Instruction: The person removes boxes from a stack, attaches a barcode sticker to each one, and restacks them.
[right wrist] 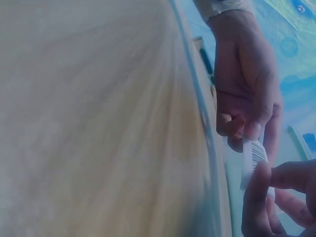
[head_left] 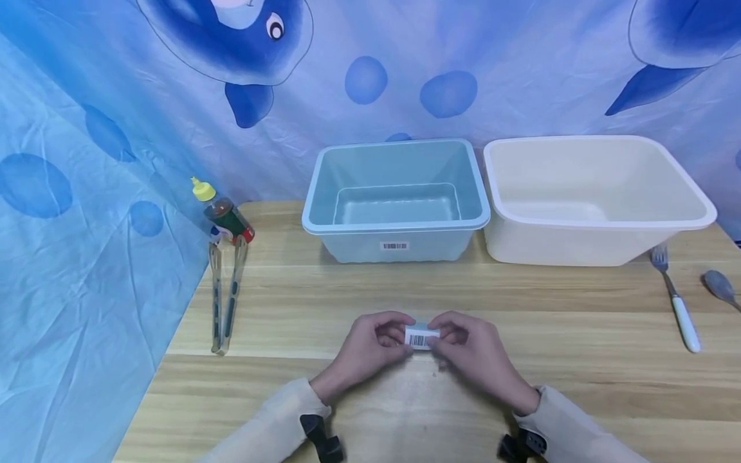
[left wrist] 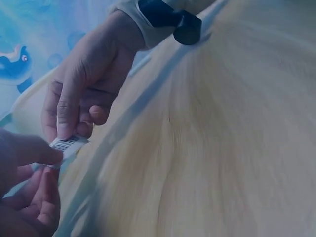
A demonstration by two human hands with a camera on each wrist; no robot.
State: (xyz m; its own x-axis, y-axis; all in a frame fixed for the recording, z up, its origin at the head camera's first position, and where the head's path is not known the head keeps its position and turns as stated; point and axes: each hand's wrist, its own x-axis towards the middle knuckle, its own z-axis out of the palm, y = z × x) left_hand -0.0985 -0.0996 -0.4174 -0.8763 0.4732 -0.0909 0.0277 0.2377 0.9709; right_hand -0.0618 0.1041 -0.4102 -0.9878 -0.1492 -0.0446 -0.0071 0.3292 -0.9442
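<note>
Both hands meet over the front middle of the wooden table. Between them is a small flat white piece with a barcode label (head_left: 419, 339), pale blue along its far edge. My left hand (head_left: 370, 347) pinches its left end between thumb and fingers. At the right end, the thumb and fingers of my right hand (head_left: 477, 350) grip it too, the thumb lying over part of the barcode. The left wrist view shows the barcode (left wrist: 64, 143) face between the two thumbs. Fingers hide the underside; what kind of thing it is I cannot tell.
A blue bin (head_left: 399, 228) and a white bin (head_left: 556, 244) stand side by side at the back. Metal tongs (head_left: 231, 299) and a yellow-capped bottle (head_left: 226, 215) are at the left. A fork (head_left: 674, 299) and a spoon (head_left: 719, 285) lie at the right.
</note>
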